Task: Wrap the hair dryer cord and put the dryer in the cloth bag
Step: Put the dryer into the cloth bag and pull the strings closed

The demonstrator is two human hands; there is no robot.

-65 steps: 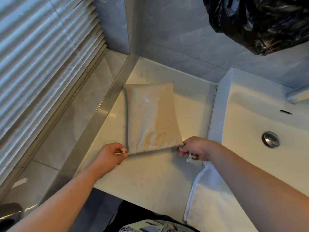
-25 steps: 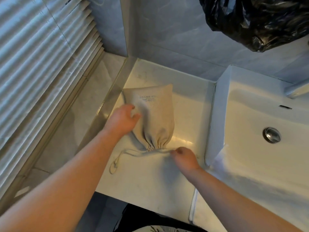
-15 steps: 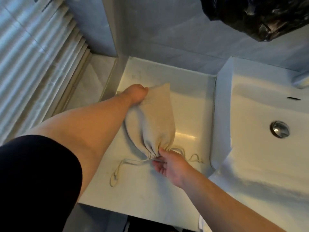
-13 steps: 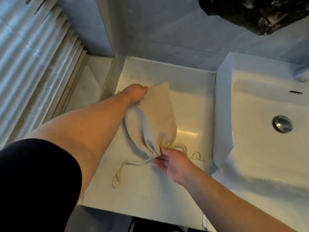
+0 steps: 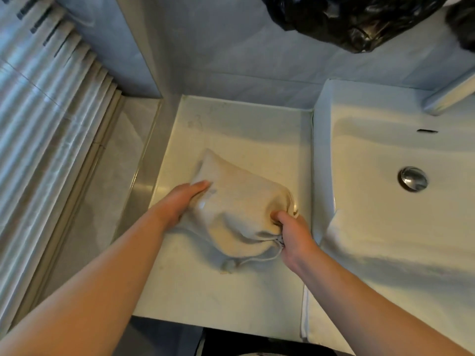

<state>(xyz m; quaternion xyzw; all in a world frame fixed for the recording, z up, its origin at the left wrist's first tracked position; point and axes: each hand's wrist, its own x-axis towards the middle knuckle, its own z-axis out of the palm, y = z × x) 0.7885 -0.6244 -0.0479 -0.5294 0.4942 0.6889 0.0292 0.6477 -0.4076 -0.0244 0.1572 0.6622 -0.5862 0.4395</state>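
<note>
**Full bag, soft skin, hard lump inside**

We have the cloth bag (image 5: pixel 239 214) lying on its side on the white countertop (image 5: pixel 231 291), between the metal ledge and the sink (image 5: pixel 321 150). It bulges, so we judge the dryer is inside, though we cannot see it.

Our right hand (image 5: pixel 293 232) clenches the gathered neck, with the drawstring (image 5: pixel 259 259) trailing below. Our left hand (image 5: pixel 180 204) steadies the far side. One digit lies straight on the cloth and the rest hide under the bag, so we cannot tell their curl.

The fabric is limp and will sag, and the load is probably stiff and fairly heavy. The neck and the underside are the places to hold.

The counter looks smooth and glossy. A towel (image 5: pixel 344 235) drapes over the sink's front edge, and a black plastic bag (image 5: pixel 347 16) hangs overhead.
</note>
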